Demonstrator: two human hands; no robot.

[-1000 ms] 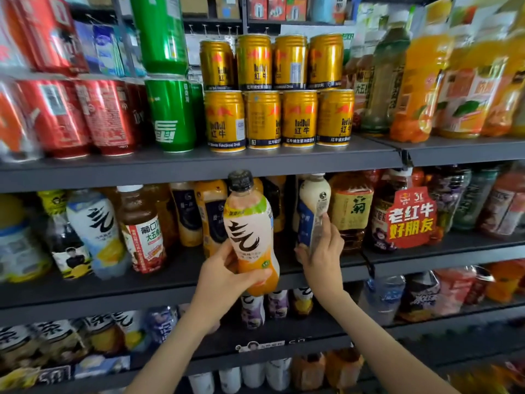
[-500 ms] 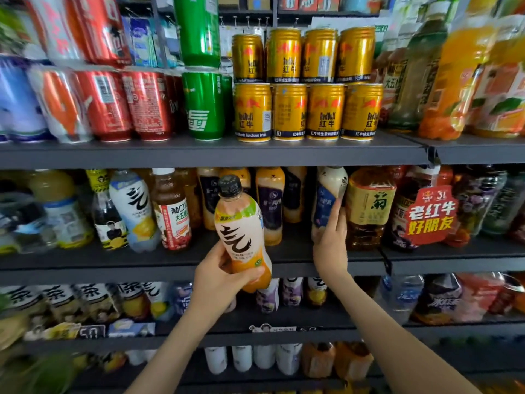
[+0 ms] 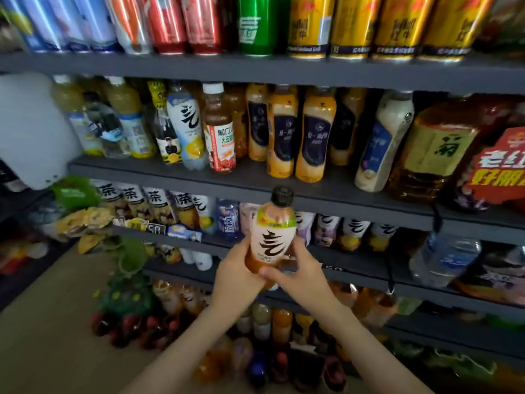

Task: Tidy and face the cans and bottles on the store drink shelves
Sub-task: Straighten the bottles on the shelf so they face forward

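Orange plastic bottle with a black cap and white brush-script label [image 3: 272, 237] is off the shelves, held upright in front of the third dark grey shelf [image 3: 366, 265]. The left hand [image 3: 237, 270] and right hand [image 3: 301, 275] both curl their fingers round its lower half. It seems not yet placed, so one bottle is left to shelve. Up top, four gold cans [image 3: 352, 24] and one green can [image 3: 257, 24] look faced. Four orange bottles with navy labels [image 3: 314, 135] stand staggered on the middle shelf [image 3: 255, 189], probably needing alignment.
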